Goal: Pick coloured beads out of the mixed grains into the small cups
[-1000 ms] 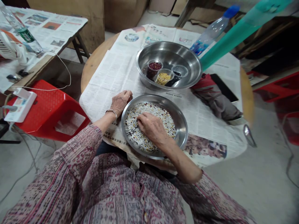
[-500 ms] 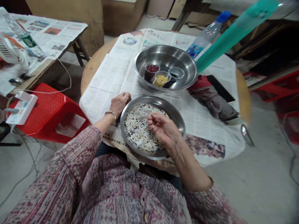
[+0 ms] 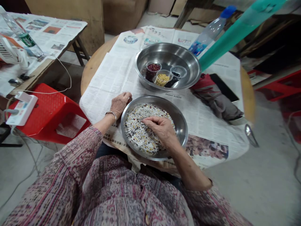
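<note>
In the head view a shallow steel basin (image 3: 183,129) stands at the table's near edge, holding a spread of mixed grains (image 3: 141,135), mostly white with dark, red and yellow bits. Over the grains is my right hand (image 3: 162,128), palm down, thumb and fingertips pinched together at their surface; what they grip, if anything, is too small to make out. My left hand (image 3: 119,103) rests on the newspaper just left of the rim, fingers curled with nothing visible in them. Behind, a larger steel basin (image 3: 190,62) holds clear cups of red beans (image 3: 154,67), yellow beans (image 3: 162,79) and dark beans (image 3: 176,75).
Newspaper (image 3: 101,78) covers the round table. At its right are a plastic bottle (image 3: 207,34), a green tube-shaped object (image 3: 242,31) and a folded grey-and-red umbrella (image 3: 213,100). A red stool (image 3: 51,110) bearing a white power strip (image 3: 22,108) stands at left.
My right hand has turned from palm facing up to palm down, and its fingertips have lowered leftward to the grains. The left hand stays in place.
</note>
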Tool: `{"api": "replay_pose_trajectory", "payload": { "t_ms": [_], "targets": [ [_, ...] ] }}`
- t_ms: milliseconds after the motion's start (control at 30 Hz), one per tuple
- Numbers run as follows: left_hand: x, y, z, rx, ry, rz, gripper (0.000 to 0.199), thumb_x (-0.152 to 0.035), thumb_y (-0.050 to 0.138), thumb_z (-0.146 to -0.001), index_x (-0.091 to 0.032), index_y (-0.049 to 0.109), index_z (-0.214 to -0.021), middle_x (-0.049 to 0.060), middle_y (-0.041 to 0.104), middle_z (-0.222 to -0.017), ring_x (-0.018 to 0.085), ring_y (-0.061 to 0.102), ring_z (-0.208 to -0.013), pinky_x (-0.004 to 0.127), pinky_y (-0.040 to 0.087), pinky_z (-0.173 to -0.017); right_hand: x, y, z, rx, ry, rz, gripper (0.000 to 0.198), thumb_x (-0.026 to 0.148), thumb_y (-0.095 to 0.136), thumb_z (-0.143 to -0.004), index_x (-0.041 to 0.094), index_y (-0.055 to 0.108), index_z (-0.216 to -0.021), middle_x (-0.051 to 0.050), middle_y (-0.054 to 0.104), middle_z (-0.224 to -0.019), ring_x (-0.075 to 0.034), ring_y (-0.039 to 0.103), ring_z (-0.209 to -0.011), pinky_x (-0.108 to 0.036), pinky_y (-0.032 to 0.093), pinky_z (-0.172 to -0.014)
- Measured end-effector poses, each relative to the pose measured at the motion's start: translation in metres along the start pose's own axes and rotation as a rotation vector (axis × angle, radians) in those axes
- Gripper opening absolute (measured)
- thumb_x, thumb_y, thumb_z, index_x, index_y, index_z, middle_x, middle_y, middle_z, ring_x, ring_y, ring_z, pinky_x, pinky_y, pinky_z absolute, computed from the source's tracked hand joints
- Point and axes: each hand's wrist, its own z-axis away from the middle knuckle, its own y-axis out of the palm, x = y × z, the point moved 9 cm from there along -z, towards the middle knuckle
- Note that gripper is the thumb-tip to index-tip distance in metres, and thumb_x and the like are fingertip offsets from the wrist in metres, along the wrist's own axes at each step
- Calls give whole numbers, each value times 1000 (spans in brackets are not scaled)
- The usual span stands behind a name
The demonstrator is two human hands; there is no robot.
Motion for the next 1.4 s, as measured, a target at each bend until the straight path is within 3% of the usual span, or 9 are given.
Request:
{"api": "replay_pose_trajectory", "payload": {
  "t_ms": [200, 300, 400, 533, 667, 767, 900, 1100, 1400],
  "targets": [
    [0, 2, 0, 18, -5, 0, 16, -21, 47, -96, -23, 62, -103, 6, 68, -100, 16, 61, -83, 29, 41, -66, -10, 16, 0, 177, 247, -370, 37, 53, 74, -67, 18, 63, -72, 12, 22, -49, -4, 14, -43, -21, 13, -40],
    [-1, 1, 0, 6, 3, -8, 16, -22, 46, -97, -23, 61, -102, 5, 69, -99, 16, 60, -82, 29, 41, -64, -7, 16, 0, 177, 274, -476, 33, 47, 75, -68, 21, 57, -76, 12, 23, -51, -4, 13, -43, -20, 11, -39],
    [-1, 1, 0, 12, 3, -8, 15, -22, 46, -97, -22, 61, -101, 6, 69, -100, 16, 60, -82, 29, 41, -65, -4, 14, 1, 159, 225, -434, 30, 42, 74, -69, 22, 57, -83, 10, 33, -55, -5, 20, -43, -19, 15, -40],
    [0, 3, -1, 27, -15, 6, 15, -22, 47, -97, -22, 61, -102, 6, 69, -102, 17, 61, -84, 30, 41, -66, -3, 14, 4, 148, 134, -245, 24, 41, 65, -74, 23, 60, -88, 8, 42, -60, -6, 27, -45, -21, 18, -43],
    [0, 3, -1, 24, -12, 9, 16, -22, 46, -97, -22, 61, -103, 7, 69, -102, 17, 61, -84, 31, 41, -67, 10, 7, 4, 51, -83, 187, 20, 36, 52, -83, 22, 66, -85, 6, 40, -53, -9, 31, -47, -25, 23, -48],
    [-1, 2, -1, 21, -5, 12, 17, -22, 46, -97, -22, 61, -102, 7, 69, -101, 17, 60, -83, 31, 42, -67, 16, 9, 7, 35, -184, 454, 24, 35, 51, -86, 21, 70, -82, 3, 51, -56, -12, 42, -52, -27, 29, -55],
    [0, 3, -1, 23, -6, 5, 16, -23, 45, -97, -23, 61, -102, 6, 69, -101, 17, 60, -83, 30, 41, -67, 10, 17, 11, 84, -182, 620, 22, 37, 56, -86, 22, 72, -84, 1, 59, -60, -13, 46, -53, -28, 31, -57],
    [-1, 4, 0, 24, -2, -8, 17, -21, 45, -97, -21, 61, -103, 7, 68, -100, 17, 60, -83, 30, 41, -66, 16, 21, 15, 19, -302, 836, 21, 38, 59, -89, 23, 74, -95, -1, 66, -61, -16, 56, -57, -29, 33, -60],
    [0, 4, -1, 18, -3, -19, 17, -23, 45, -98, -22, 61, -103, 6, 69, -102, 16, 60, -82, 29, 40, -64, 24, 39, 19, -4, -443, 1133, 19, 31, 55, -93, 24, 72, -99, -4, 77, -85, -17, 65, -69, -28, 27, -59]
  ]
}}
